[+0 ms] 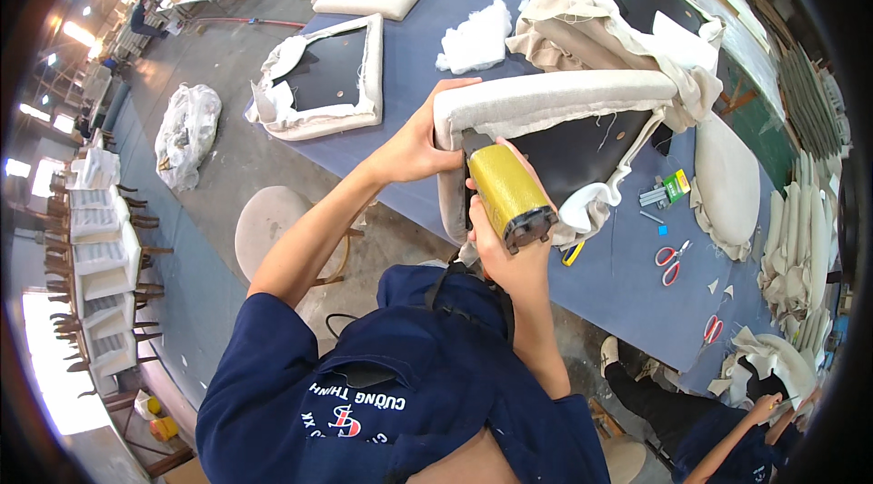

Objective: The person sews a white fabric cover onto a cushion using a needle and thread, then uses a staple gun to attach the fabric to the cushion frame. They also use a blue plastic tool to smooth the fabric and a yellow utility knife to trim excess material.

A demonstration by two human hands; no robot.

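Observation:
A seat cushion (555,100) wrapped in beige fabric is tilted up at the near edge of the blue-covered table (600,289), its black underside (582,149) facing me. My left hand (416,143) grips its left corner, fingers behind and thumb in front. In my right hand (496,243) is a gold staple gun (509,186), its dark nose against the folded fabric along the cushion's inner edge, close to my left thumb. The gun's body hides part of my right fingers. Loose fabric and white padding (587,207) hang at the cushion's lower right.
To the right lie a green box (676,185) by staple strips, red-handled snips (672,263) and another red-handled tool (713,329). White stuffing (476,36) and more cushions (371,66) are farther back. A co-worker (727,434) handles fabric at lower right. A round stool (273,231) stands left.

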